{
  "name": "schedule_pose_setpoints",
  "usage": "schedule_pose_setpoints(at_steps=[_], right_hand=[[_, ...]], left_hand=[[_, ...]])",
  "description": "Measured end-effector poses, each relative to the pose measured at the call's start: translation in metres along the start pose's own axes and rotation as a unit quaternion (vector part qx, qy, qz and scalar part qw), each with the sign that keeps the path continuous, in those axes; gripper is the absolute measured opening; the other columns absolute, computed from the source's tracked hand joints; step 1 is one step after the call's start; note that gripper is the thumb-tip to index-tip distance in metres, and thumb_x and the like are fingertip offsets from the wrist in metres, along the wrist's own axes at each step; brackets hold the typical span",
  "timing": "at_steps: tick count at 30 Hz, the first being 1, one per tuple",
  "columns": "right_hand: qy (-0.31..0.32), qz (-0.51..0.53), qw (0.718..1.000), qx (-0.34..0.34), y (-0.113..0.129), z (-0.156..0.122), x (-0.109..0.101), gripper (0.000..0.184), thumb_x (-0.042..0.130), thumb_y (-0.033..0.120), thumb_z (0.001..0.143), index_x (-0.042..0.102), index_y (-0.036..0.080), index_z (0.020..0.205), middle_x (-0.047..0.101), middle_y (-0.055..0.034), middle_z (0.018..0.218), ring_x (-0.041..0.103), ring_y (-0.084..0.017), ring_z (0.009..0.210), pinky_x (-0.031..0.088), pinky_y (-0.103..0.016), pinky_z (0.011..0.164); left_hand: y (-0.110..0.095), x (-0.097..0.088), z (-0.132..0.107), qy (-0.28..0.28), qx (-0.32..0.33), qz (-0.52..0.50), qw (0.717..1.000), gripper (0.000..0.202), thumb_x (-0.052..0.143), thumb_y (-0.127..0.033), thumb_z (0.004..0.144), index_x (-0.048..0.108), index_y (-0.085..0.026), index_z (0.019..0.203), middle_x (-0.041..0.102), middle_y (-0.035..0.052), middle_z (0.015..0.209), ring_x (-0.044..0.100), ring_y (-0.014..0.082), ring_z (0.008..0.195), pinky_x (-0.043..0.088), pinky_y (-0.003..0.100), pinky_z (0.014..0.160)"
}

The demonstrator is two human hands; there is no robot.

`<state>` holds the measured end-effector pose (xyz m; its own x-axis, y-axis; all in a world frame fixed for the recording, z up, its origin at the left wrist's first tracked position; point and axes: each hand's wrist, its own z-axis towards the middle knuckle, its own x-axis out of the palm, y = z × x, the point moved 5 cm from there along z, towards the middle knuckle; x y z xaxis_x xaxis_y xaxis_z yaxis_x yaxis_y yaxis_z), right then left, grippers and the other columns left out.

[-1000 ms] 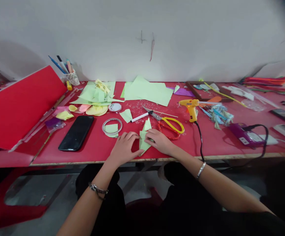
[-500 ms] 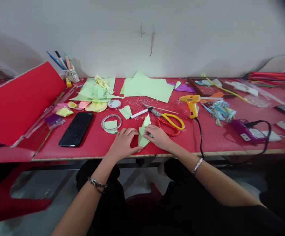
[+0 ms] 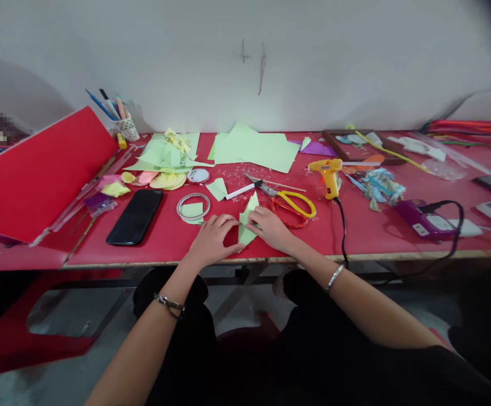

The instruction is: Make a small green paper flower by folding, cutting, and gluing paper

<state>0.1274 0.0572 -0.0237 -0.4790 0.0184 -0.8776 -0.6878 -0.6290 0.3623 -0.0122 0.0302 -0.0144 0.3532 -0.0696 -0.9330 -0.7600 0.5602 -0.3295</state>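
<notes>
A folded piece of light green paper (image 3: pixel 247 234) lies near the table's front edge, its pointed tip facing away from me. My left hand (image 3: pixel 215 239) holds its left side, with curved fingers at the edge and the thumb lower down. From the right, my right hand (image 3: pixel 270 228) has its fingers closed together on the paper's upper part and covers some of it. Right behind that hand lie scissors (image 3: pixel 298 204) with one yellow and one red handle. A black-capped white marker (image 3: pixel 242 190) and a small green paper scrap (image 3: pixel 217 189) lie beyond the paper.
A tape roll (image 3: pixel 193 208) and a black phone (image 3: pixel 135 217) lie on the left. Green sheets (image 3: pixel 256 151) are at the back. To the right are a yellow glue gun (image 3: pixel 330 176) with a black cord and a purple power adapter (image 3: pixel 425 221). A red board (image 3: pixel 42 175) leans at far left.
The view has shifted slightly. My left thumb has moved up a little along the folded paper, and both hands stay on it.
</notes>
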Motion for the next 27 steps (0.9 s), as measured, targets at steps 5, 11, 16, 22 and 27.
schedule_pose_setpoints(at_steps=[5,11,16,22,27], right_hand=[[0.006,-0.019,1.0,0.003,0.0015,0.0006,0.0011,0.015,0.049,0.024,0.085,0.049,0.017,0.071,0.045,-0.0027,0.073,0.044,-0.016,0.071,0.037,-0.027,0.068],[0.001,-0.009,1.0,0.027,0.0015,-0.0004,0.0008,0.012,0.05,0.023,0.084,0.049,0.016,0.074,0.042,-0.0036,0.081,0.044,-0.015,0.073,0.038,-0.026,0.069],[0.003,0.004,1.0,0.028,0.0028,-0.0007,-0.0006,0.011,0.049,0.021,0.084,0.049,0.017,0.075,0.039,-0.0032,0.082,0.043,-0.014,0.075,0.039,-0.026,0.068],[0.0,0.015,0.999,0.029,0.0035,0.0,-0.0012,0.011,0.048,0.021,0.085,0.05,0.017,0.075,0.038,-0.0021,0.081,0.042,-0.013,0.072,0.039,-0.026,0.067],[-0.004,0.009,1.0,0.022,0.0026,0.0004,0.0004,0.01,0.048,0.02,0.085,0.05,0.016,0.075,0.038,-0.0025,0.081,0.042,-0.014,0.073,0.038,-0.027,0.068]], left_hand=[[0.0011,0.0011,0.0001,-0.005,0.005,0.01,1.0,0.054,0.046,-0.058,0.077,0.048,-0.022,0.118,0.049,0.0052,0.119,0.044,0.0242,0.104,0.037,0.04,0.09],[0.0007,0.0008,0.0005,-0.004,0.002,0.01,1.0,0.054,0.045,-0.056,0.078,0.049,-0.022,0.119,0.049,0.005,0.118,0.044,0.0241,0.104,0.038,0.04,0.09],[0.0003,0.0004,0.0003,0.002,0.002,0.013,1.0,0.054,0.045,-0.056,0.079,0.049,-0.022,0.121,0.048,0.0057,0.118,0.043,0.0246,0.104,0.038,0.042,0.09],[0.0016,0.0017,0.0002,0.009,0.006,0.014,1.0,0.056,0.043,-0.057,0.079,0.048,-0.023,0.123,0.048,0.0058,0.121,0.043,0.0254,0.105,0.039,0.041,0.088],[0.0025,0.0019,0.0008,0.017,0.013,0.006,1.0,0.056,0.043,-0.056,0.079,0.047,-0.023,0.124,0.046,0.0067,0.122,0.044,0.0254,0.107,0.039,0.04,0.089]])
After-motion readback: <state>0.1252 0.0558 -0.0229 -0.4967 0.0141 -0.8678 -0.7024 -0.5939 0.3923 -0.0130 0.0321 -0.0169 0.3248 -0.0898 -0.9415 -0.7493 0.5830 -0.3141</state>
